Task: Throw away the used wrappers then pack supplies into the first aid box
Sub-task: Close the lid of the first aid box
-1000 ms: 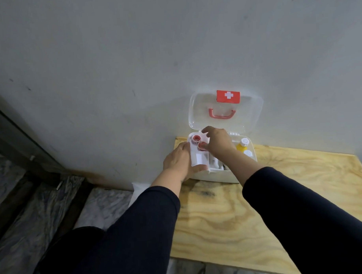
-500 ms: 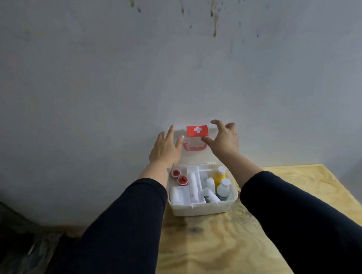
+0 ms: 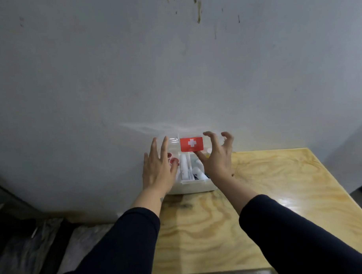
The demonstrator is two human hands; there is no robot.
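Note:
The white first aid box [image 3: 195,188] stands at the back left corner of the wooden table, against the wall. Its clear lid [image 3: 174,141], with a red label bearing a white cross [image 3: 191,144], is tilted forward over the box. My left hand [image 3: 158,170] lies flat on the lid's left side with its fingers spread. My right hand [image 3: 217,158] holds the lid's right side, fingers curled over the top edge and thumb under the label. Inside the box I see a white roll [image 3: 184,165], a small white bottle [image 3: 197,172] and red caps [image 3: 173,160].
The plywood table [image 3: 259,185] reaches forward and right from the box. A grey wall [image 3: 174,75] rises directly behind it. Left of the table, lower down, lies a dark marbled floor [image 3: 26,244].
My hands left the box's contents and went up to the upright lid. The lid has since swung forward and down over the box with both hands on it.

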